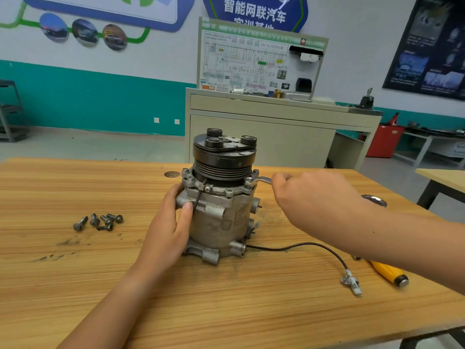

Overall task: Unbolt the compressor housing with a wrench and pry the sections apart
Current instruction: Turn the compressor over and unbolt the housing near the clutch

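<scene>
I see a dull cast-metal compressor housing (pixel 216 222), its dark matt pulley (pixel 224 157), a shiny metal wrench (pixel 261 180), grimy steel bolts (pixel 100 221) and a grained wood worktop (pixel 226 298).

One compressor (pixel 221 222), one wrench (pixel 263 180), one yellow screwdriver (pixel 387 272), two hands (pixel 168 230) (pixel 314 197), and seemingly five loose bolts (pixel 100 221).

Upright compressor (pixel 221 217), wrench (pixel 261 180) on bolt (pixel 248 181)

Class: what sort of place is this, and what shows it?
Probably an automotive training workshop: a white wiring-diagram display board, a grey metal compressor on a wooden workbench, and oval car pictures.
</scene>
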A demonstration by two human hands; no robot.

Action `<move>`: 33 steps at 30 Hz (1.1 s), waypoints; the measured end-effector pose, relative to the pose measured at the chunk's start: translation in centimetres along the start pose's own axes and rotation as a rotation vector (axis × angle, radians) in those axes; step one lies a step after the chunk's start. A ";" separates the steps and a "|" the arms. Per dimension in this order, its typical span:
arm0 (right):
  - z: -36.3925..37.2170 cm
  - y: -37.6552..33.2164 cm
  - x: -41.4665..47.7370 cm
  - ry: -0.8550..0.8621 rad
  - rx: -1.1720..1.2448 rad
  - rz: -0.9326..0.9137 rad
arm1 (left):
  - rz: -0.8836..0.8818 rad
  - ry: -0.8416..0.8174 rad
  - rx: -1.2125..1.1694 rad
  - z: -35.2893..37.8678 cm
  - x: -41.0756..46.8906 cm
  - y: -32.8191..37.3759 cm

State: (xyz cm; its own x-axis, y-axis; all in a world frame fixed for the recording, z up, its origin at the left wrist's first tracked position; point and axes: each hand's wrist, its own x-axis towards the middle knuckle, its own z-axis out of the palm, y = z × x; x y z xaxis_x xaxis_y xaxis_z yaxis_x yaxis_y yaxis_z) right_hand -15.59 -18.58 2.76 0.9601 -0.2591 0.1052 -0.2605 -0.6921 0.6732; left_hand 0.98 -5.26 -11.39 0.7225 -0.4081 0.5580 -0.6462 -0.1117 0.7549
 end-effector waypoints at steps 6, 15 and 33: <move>1.1 1.1 0.9 0.066 -0.038 -0.040 | -0.017 -0.012 -0.004 -0.2 -0.1 0.0; 5.2 2.8 6.5 0.245 0.069 -0.035 | -0.005 -0.012 -0.008 -0.2 -0.1 -0.4; 3.0 0.2 -0.3 0.254 0.243 0.138 | -0.024 -0.022 -0.029 -0.3 -0.2 -0.5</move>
State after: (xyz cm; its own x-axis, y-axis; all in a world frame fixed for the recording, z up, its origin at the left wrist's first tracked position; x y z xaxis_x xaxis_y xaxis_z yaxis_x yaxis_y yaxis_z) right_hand -16.25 -20.62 0.67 0.9012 -0.2068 0.3810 -0.3761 -0.8100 0.4500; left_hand 1.18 -4.89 -11.78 0.7321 -0.4257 0.5317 -0.6209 -0.0960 0.7780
